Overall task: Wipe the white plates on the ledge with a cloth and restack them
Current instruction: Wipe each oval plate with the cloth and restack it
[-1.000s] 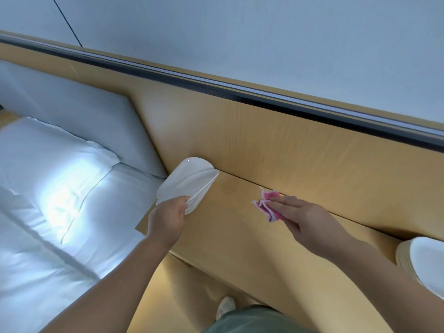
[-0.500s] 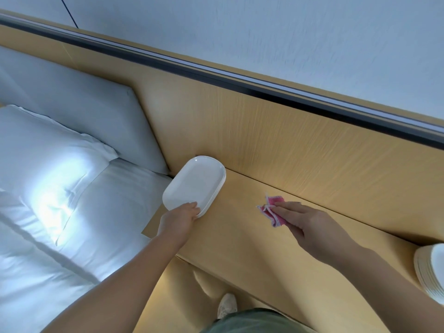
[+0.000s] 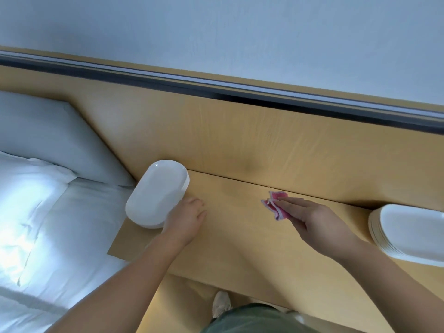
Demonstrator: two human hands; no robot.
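A low stack of white oval plates (image 3: 156,195) lies on the left end of the wooden ledge (image 3: 240,236). My left hand (image 3: 185,219) is just right of this stack with relaxed fingers, holding nothing. My right hand (image 3: 310,219) is over the middle of the ledge and pinches a folded pink cloth (image 3: 276,207) under its straight fingers. A taller stack of white plates (image 3: 408,234) stands at the ledge's right end, partly cut off by the frame edge.
A wooden back panel (image 3: 264,140) rises behind the ledge, with a dark rail above it. A bed with a white pillow (image 3: 36,188) and sheets lies left of and below the ledge. My shoe (image 3: 221,306) shows on the floor below.
My left hand lowered the tilted plate flat onto the left stack and let go of it. The right hand kept the cloth and barely moved.
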